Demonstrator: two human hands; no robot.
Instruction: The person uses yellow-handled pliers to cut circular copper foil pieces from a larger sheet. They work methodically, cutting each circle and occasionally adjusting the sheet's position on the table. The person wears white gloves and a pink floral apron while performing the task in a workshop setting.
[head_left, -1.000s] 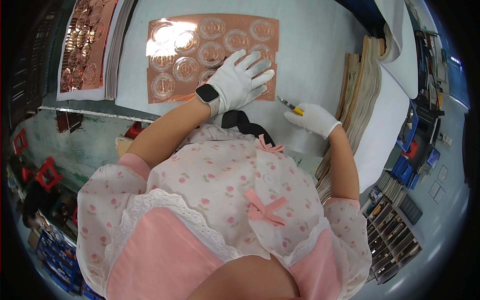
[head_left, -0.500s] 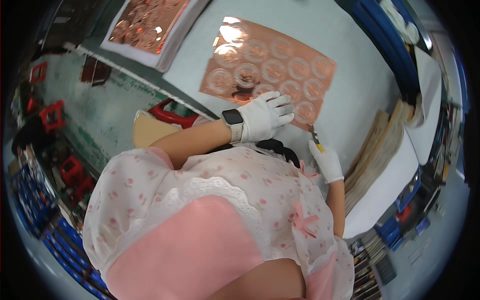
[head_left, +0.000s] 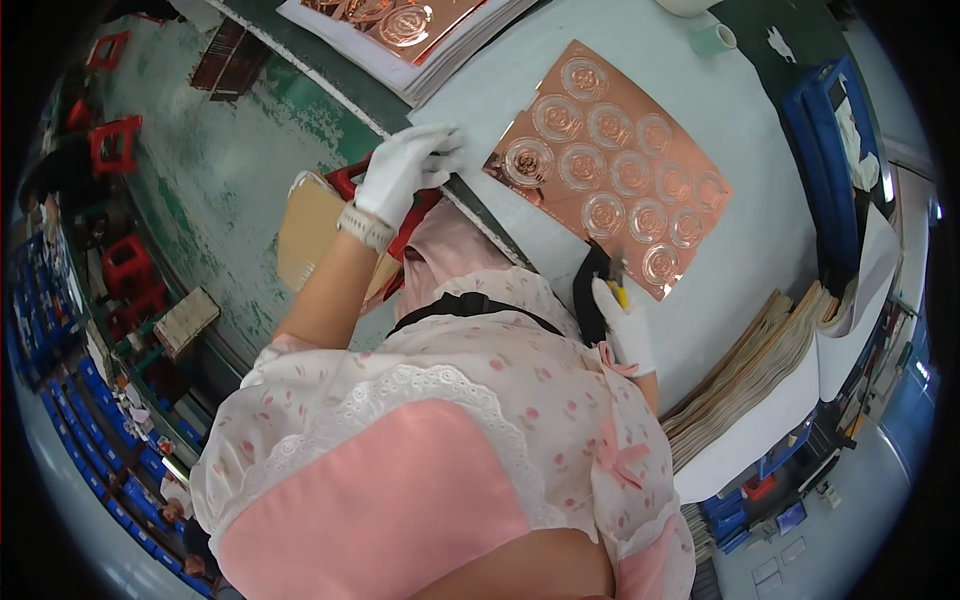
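A copper-coloured sheet [head_left: 628,168] lies flat on the pale tabletop, with several round embossed, ring-edged medallions across it. My right hand [head_left: 628,330], in a white glove, is closed around a small knife-like tool [head_left: 619,290] with a yellow handle and metal tip. It is close to the sheet's near corner, apart from it; the tip is blurred. My left hand [head_left: 408,172], also gloved and with a watch strap at the wrist, is raised by the table's left edge. Its fingers are loosely bent and apart, with nothing seen in them, left of the sheet.
A stack of white sheets [head_left: 440,75] with shiny copper pieces on top lies at the far left. Bundled papers [head_left: 745,385] stand along the right side. A blue tray [head_left: 822,165] and a pale green roll [head_left: 712,40] are farther back. A tan board [head_left: 325,235] leans below the left edge.
My left hand has lifted off the copper sheet and moved left to the table edge. The right hand still holds the tool, now slightly lower. The whole view has shifted and turned.
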